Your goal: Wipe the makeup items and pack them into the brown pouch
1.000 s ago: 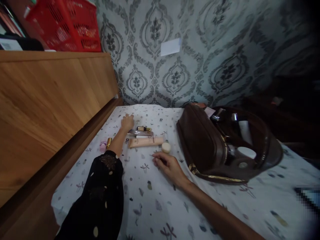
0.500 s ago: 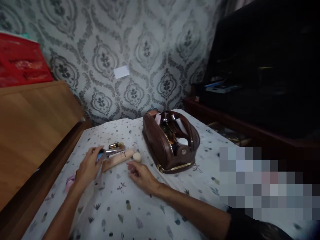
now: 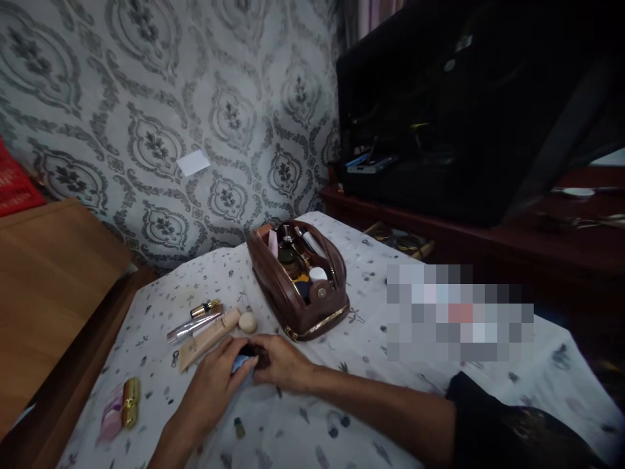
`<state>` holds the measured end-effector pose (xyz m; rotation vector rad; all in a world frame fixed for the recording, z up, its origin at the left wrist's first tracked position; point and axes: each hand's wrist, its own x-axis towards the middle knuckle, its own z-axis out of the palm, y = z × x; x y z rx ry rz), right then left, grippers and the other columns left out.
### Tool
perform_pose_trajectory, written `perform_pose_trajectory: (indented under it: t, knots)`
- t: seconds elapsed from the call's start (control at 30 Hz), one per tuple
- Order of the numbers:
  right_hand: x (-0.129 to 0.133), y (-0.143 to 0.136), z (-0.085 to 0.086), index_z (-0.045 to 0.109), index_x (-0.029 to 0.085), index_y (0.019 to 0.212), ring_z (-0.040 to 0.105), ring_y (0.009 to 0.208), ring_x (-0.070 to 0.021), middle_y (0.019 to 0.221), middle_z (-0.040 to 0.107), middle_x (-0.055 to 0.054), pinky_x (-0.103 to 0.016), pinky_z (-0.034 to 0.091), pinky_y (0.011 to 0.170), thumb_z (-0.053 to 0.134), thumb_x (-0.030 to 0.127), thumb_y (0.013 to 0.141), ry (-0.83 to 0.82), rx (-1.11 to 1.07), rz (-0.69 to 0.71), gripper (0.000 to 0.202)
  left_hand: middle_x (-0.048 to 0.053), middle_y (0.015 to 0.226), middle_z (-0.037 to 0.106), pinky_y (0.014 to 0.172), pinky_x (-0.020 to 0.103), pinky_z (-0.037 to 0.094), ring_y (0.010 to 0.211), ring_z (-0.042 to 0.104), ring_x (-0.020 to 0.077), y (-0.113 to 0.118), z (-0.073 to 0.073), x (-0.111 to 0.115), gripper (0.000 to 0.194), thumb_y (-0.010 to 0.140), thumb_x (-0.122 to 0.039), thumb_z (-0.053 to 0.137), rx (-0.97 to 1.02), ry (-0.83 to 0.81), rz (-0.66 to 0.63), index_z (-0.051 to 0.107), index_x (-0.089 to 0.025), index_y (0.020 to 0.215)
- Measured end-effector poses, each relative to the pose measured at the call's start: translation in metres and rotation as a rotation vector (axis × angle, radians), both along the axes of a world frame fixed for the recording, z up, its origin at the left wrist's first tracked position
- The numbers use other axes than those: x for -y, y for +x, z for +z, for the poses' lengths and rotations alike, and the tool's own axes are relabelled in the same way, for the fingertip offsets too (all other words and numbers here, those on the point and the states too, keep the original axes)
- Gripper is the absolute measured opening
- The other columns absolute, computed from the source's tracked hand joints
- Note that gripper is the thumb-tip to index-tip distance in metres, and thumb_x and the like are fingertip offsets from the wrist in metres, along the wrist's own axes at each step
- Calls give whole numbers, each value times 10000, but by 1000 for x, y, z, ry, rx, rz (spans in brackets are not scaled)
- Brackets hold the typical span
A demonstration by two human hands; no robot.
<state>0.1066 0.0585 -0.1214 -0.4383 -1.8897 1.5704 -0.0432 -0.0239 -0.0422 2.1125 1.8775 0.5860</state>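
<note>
My left hand (image 3: 212,378) is closed around a small light-blue item (image 3: 240,363), mostly covered by fingers, so its kind does not show. My right hand (image 3: 283,366) meets it from the other side, fingers curled against the same item. Just beyond the hands lie a beige squeeze tube (image 3: 209,339), a silver tube (image 3: 194,324), a small black-and-gold tube (image 3: 205,308) and a round cream-coloured piece (image 3: 248,322). Behind my right hand stands an unzipped brown cosmetic bag (image 3: 271,290) with several cosmetics inside, among them a white-lidded jar (image 3: 319,275).
A gold tube (image 3: 131,402) and a pink-capped bottle (image 3: 111,420) lie at the left on the patterned white cloth (image 3: 273,430). Wooden furniture (image 3: 63,260) borders the left side. A dark television (image 3: 430,130) stands at the right. A blurred-out patch covers the cloth's right part.
My left hand has moved right with the blue item, and both hands now meet. The gold tube and pink-capped bottle are more exposed. The view has turned right.
</note>
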Motion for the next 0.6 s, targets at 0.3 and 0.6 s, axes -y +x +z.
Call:
perform_pose_trajectory:
  t: [0.3,0.6]
  knots:
    - [-2,6,0,702,194,930,577,714,-162,801,651,22,-242,460,621,865,302,595,124,53,-84,388,20,693,685,670,300,521,677,642,212,6,-14,-18,359,864,-529,571,270,47,109,691,-224,719]
    - [-1,-4,-6,655,187,915,606,779,-139,821,650,37,-266,486,732,957,458,423,-454,-156,138,638,58,769,725,716,332,578,769,686,239,-9,-35,-13,538,834,-694,536,530,92,370,723,-193,781]
